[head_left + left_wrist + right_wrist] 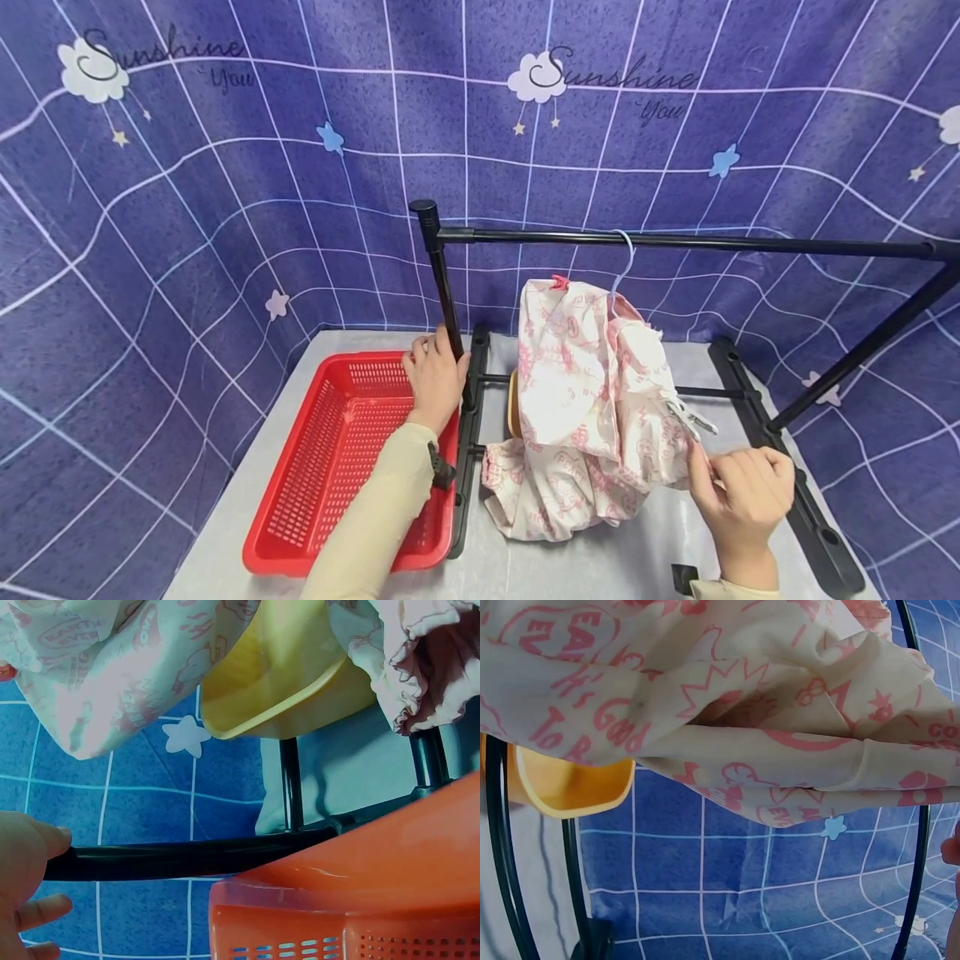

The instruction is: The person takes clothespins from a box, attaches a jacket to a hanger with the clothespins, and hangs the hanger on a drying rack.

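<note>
A white garment (570,375) with pink print and gathered cuffs hangs in folds from a light blue hanger (628,262). The hanger's hook is over the top bar of a black clothes rack (525,237). My left hand (437,377) holds the rack's left post, its thumb (56,838) on one side and fingers on the other. With my right hand (742,492) I pinch the garment's right edge, below a pale clip (688,415). In the right wrist view, only part of the right hand (952,855) shows at the frame's edge. A red clip (560,282) sits at the garment's upper left.
A red perforated basket (300,467) stands left of the rack, beside its black foot (467,483). Behind the garment, a yellow container (292,705) is partly hidden. The rack's right foot (787,475) lies beyond my right hand. A blue gridded curtain (225,250) surrounds the table.
</note>
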A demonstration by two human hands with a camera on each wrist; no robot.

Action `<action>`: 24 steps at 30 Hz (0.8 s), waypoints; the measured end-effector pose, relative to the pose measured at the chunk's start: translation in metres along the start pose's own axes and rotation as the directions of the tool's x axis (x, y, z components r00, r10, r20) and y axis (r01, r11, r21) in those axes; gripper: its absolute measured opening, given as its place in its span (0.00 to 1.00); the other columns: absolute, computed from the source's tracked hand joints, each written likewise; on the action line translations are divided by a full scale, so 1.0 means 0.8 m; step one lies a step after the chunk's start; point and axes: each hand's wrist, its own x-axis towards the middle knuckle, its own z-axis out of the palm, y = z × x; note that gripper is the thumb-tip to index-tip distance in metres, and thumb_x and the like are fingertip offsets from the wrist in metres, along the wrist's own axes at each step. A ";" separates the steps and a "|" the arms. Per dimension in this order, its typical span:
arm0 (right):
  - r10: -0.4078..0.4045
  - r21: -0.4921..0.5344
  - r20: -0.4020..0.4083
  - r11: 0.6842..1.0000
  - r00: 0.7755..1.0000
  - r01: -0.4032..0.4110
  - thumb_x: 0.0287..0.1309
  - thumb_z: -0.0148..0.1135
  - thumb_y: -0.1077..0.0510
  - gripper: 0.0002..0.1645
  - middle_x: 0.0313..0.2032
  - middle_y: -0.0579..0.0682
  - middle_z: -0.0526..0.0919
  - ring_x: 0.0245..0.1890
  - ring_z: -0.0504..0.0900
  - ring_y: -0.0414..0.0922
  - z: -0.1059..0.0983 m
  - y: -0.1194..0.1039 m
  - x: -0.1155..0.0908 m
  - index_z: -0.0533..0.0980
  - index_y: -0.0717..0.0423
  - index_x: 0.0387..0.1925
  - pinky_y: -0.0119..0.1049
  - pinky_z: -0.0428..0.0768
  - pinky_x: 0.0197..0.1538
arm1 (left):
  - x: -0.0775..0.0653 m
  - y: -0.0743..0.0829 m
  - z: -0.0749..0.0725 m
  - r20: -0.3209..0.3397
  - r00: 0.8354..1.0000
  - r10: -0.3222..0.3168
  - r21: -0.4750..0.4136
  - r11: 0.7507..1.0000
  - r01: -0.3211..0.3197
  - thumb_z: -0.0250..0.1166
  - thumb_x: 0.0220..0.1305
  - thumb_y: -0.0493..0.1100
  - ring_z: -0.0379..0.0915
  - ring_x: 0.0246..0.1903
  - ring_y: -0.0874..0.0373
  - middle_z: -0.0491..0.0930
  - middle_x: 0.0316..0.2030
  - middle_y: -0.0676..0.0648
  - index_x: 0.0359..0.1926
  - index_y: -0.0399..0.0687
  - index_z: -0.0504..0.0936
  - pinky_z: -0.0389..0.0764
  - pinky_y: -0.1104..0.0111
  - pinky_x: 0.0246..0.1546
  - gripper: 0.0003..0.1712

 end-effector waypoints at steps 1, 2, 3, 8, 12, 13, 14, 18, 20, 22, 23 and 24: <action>0.001 -0.001 -0.006 1.000 1.000 -0.001 0.47 0.65 0.56 0.29 0.05 0.53 0.60 0.08 0.56 0.51 0.000 0.000 0.001 0.60 0.59 0.03 0.49 0.59 0.26 | 0.000 0.000 -0.001 -0.004 1.000 0.003 0.003 1.000 -0.003 0.67 0.53 0.49 0.64 0.47 0.42 0.76 0.41 0.38 0.55 0.38 0.64 0.60 0.50 0.43 0.34; 0.002 -0.002 -0.016 1.000 1.000 -0.002 0.46 0.65 0.56 0.29 0.05 0.53 0.60 0.08 0.56 0.51 -0.001 -0.001 0.002 0.60 0.59 0.02 0.48 0.59 0.26 | 0.000 -0.001 -0.001 -0.004 1.000 0.006 0.007 1.000 -0.006 0.67 0.53 0.49 0.64 0.47 0.42 0.76 0.41 0.38 0.55 0.38 0.64 0.60 0.50 0.44 0.34; 0.003 -0.004 -0.023 1.000 1.000 -0.003 0.46 0.65 0.56 0.29 0.05 0.54 0.60 0.08 0.56 0.51 -0.001 -0.002 0.004 0.60 0.59 0.02 0.48 0.59 0.26 | 0.001 -0.001 -0.003 0.001 1.000 0.006 0.013 1.000 -0.006 0.66 0.53 0.50 0.63 0.47 0.42 0.76 0.41 0.38 0.55 0.38 0.64 0.60 0.50 0.44 0.33; 0.009 -0.015 -0.057 1.000 0.998 -0.010 0.45 0.64 0.56 0.29 0.04 0.54 0.60 0.08 0.56 0.51 -0.003 -0.008 0.016 0.60 0.59 0.02 0.47 0.58 0.25 | 0.003 -0.003 -0.008 0.001 1.000 0.025 0.034 0.999 -0.025 0.67 0.50 0.51 0.63 0.47 0.41 0.76 0.41 0.38 0.55 0.38 0.65 0.58 0.49 0.44 0.36; 0.010 -0.012 -0.076 1.000 0.997 -0.011 0.42 0.64 0.59 0.26 0.04 0.54 0.59 0.08 0.55 0.51 -0.004 -0.006 0.016 0.61 0.59 0.02 0.48 0.58 0.25 | 0.001 -0.007 -0.011 -0.002 0.999 0.041 0.045 0.998 -0.041 0.67 0.48 0.53 0.63 0.47 0.42 0.76 0.40 0.39 0.54 0.39 0.68 0.58 0.49 0.44 0.36; 0.010 -0.008 -0.079 1.000 0.997 -0.011 0.41 0.64 0.59 0.25 0.04 0.54 0.59 0.08 0.55 0.51 -0.005 -0.003 0.014 0.62 0.59 0.02 0.48 0.58 0.25 | 0.000 -0.008 -0.012 0.001 0.999 0.044 0.048 0.998 -0.044 0.67 0.48 0.54 0.63 0.47 0.42 0.75 0.40 0.40 0.53 0.40 0.68 0.58 0.49 0.44 0.35; 0.010 -0.005 -0.078 1.000 0.997 -0.010 0.40 0.64 0.60 0.24 0.04 0.53 0.60 0.08 0.55 0.50 -0.005 -0.001 0.012 0.62 0.59 0.01 0.48 0.58 0.25 | -0.001 -0.009 -0.012 0.000 0.999 0.049 0.050 0.998 -0.049 0.66 0.48 0.54 0.63 0.47 0.42 0.75 0.39 0.40 0.52 0.40 0.69 0.58 0.49 0.44 0.34; 0.007 0.005 -0.073 1.000 0.997 -0.007 0.39 0.64 0.61 0.23 0.05 0.53 0.61 0.09 0.56 0.50 -0.007 0.005 0.006 0.63 0.58 0.02 0.48 0.59 0.26 | -0.007 -0.011 -0.014 0.004 0.998 0.068 0.051 0.996 -0.068 0.66 0.48 0.54 0.63 0.46 0.42 0.75 0.37 0.40 0.49 0.40 0.69 0.58 0.48 0.45 0.31; 0.004 0.007 -0.066 1.000 0.998 -0.004 0.39 0.64 0.61 0.22 0.05 0.53 0.62 0.09 0.57 0.50 -0.008 0.006 0.005 0.64 0.58 0.02 0.48 0.59 0.26 | -0.010 -0.011 -0.015 0.011 0.998 0.070 0.054 0.996 -0.070 0.65 0.48 0.54 0.63 0.47 0.42 0.75 0.37 0.40 0.49 0.41 0.69 0.58 0.48 0.45 0.31; 0.002 0.012 -0.060 1.000 0.998 -0.001 0.39 0.64 0.61 0.22 0.05 0.53 0.62 0.09 0.57 0.50 -0.007 0.005 0.006 0.64 0.58 0.02 0.48 0.59 0.26 | -0.011 -0.011 -0.017 0.029 0.998 0.064 0.053 0.996 -0.065 0.64 0.48 0.54 0.63 0.48 0.42 0.74 0.38 0.40 0.50 0.42 0.69 0.57 0.48 0.46 0.31; 0.000 0.014 -0.056 1.000 0.998 0.001 0.39 0.64 0.61 0.22 0.05 0.53 0.62 0.09 0.57 0.50 -0.007 0.004 0.007 0.63 0.58 0.02 0.48 0.60 0.26 | -0.012 -0.011 -0.017 0.041 0.997 0.062 0.057 0.996 -0.064 0.63 0.49 0.55 0.62 0.49 0.42 0.74 0.39 0.40 0.50 0.42 0.69 0.57 0.48 0.46 0.31; -0.002 0.017 -0.053 1.000 0.999 0.003 0.40 0.63 0.61 0.23 0.05 0.53 0.62 0.09 0.57 0.50 -0.006 0.003 0.008 0.63 0.58 0.02 0.47 0.60 0.26 | -0.013 -0.010 -0.019 0.051 0.997 0.059 0.056 0.996 -0.062 0.63 0.49 0.55 0.62 0.49 0.42 0.74 0.39 0.41 0.51 0.43 0.69 0.56 0.48 0.46 0.31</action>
